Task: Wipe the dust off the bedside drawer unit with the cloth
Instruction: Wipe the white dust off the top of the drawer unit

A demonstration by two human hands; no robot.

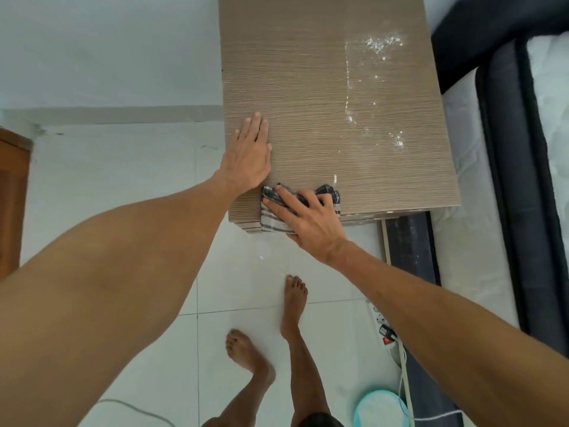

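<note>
The bedside drawer unit (323, 87) has a brown wood-grain top seen from above. White dust (383, 43) lies in patches and a thin streak on its right half. My left hand (249, 152) rests flat, fingers together, on the top near the left edge. My right hand (304, 215) presses a dark, striped cloth (271, 217) against the near front edge of the top, fingers spread over it. Part of the cloth hangs over the front edge.
A bed with a dark frame (505, 149) stands right of the unit. A power strip (385, 331) with cables and a teal round lid (381, 411) lie on the white tiled floor at lower right. My bare feet (292, 303) stand before the unit. A wooden piece (12, 195) is at far left.
</note>
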